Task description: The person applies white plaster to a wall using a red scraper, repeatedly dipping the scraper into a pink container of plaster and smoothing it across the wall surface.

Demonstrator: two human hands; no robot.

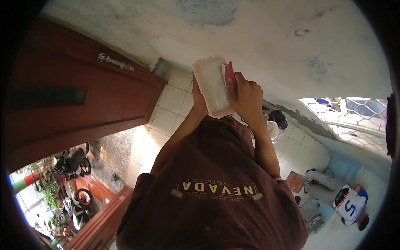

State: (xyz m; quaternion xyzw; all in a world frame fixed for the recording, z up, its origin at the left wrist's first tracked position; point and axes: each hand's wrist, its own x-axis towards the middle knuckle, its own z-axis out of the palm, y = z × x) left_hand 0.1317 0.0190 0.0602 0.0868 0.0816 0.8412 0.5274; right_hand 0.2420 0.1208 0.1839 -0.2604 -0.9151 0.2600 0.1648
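My left hand point(198, 95) grips the left side of a pale pinkish-white rectangular board or tray point(212, 89) with filler smeared on it, held up in front of my chest near the plastered wall. My right hand point(246, 93) is closed on a red putty scraper point(229, 73), whose long edge lies against the board's right side. Much of my left hand's fingers is hidden behind the board. Behind my right forearm, low down, a white bucket point(272, 131) stands beside a dark bundle.
A brown door point(66, 108) stands open at left, with motorbikes point(77, 162) beyond it. The patched wall point(283, 41) spans the top. A grille window point(354, 108) is at right. A co-worker point(346, 202) is at lower right, near a brown board point(298, 180) on the tiled floor point(171, 100).
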